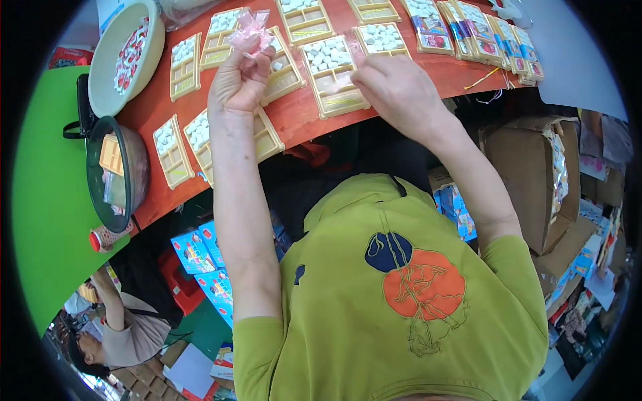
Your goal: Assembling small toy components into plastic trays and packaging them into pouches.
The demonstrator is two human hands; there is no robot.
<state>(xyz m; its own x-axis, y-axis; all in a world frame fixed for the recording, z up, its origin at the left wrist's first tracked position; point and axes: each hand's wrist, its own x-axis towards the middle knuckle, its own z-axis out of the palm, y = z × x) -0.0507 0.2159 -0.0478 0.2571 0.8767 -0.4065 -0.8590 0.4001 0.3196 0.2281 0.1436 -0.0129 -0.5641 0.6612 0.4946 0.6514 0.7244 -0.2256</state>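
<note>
My left hand (242,85) is raised over the table, its fingers closed around a bunch of clear pink plastic packets (252,32). My right hand (399,92) has its fingers curled together at the edge of a cream compartment tray (324,107). What those fingers pinch is hidden; a pale pink blur shows in the tray beside them. White block-like pieces (329,53) fill that tray's far compartment, and thin yellow strips (342,102) lie in its near one. Partly behind my left wrist sits another similar tray (267,136).
More such trays (185,85) stand around on the red table (144,107). A cream basin (148,73) of red-and-white pieces and a dark-rimmed bowl (137,170) are at left. Stacked packed trays (435,41) stand far right, with cardboard boxes (528,180) below. Another person (127,327) works at lower left.
</note>
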